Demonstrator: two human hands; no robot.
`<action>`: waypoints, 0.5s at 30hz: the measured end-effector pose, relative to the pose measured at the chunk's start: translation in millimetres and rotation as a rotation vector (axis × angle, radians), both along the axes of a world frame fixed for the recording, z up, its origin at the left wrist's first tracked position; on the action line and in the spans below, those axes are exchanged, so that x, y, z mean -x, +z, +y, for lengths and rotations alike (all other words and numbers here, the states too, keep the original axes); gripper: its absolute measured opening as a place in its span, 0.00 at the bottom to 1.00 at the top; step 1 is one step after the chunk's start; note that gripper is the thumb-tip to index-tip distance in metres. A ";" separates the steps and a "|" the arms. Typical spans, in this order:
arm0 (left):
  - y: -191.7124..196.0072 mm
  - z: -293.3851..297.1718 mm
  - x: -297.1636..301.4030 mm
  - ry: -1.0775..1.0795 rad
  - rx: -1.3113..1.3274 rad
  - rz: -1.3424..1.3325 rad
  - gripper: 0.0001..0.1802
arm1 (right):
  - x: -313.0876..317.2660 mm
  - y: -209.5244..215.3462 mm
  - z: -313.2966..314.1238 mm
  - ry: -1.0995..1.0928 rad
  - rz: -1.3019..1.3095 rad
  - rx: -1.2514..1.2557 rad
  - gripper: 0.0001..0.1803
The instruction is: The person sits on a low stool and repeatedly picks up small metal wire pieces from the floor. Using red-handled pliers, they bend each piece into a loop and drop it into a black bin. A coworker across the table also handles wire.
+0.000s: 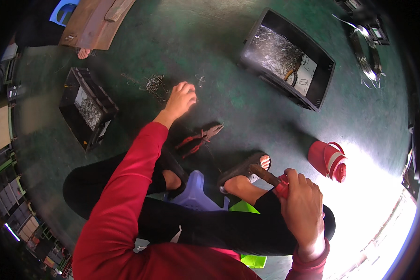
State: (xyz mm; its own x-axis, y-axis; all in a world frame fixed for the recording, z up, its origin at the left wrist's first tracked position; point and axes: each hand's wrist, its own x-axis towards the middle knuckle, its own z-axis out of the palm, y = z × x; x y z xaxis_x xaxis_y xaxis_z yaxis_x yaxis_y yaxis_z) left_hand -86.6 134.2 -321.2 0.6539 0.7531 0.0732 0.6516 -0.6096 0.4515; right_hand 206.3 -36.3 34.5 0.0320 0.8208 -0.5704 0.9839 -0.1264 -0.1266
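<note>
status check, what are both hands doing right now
Left hand stretched out to the floor, fingers at scattered wire bits. Right hand shut on a red-handled tool. Red pliers lie loose on the floor between them.

floor (247, 107): green, smooth | stool (193, 193): lilac plastic | glare: lower right

Dim, fisheye-bent, glare at lower right.
</note>
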 end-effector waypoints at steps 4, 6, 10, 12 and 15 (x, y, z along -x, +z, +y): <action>9.5 17.4 -6.2 0.261 -0.034 0.004 0.06 | -0.6 -2.2 -5.6 0.000 -0.002 -0.048 0.18; 31.6 39.3 -11.1 0.499 0.423 -0.247 0.07 | -0.4 -2.4 -7.8 0.013 -0.003 -0.072 0.18; 117.7 51.0 -21.6 0.609 0.986 -0.782 0.07 | -0.5 5.9 -8.6 -0.012 0.073 -0.102 0.17; 172.3 45.7 -29.8 0.519 1.071 -0.986 0.07 | -0.5 14.2 -5.8 -0.054 0.170 -0.121 0.17; 249.8 21.0 -44.8 0.385 0.971 -1.145 0.06 | 0.6 28.0 1.4 -0.125 0.361 -0.144 0.18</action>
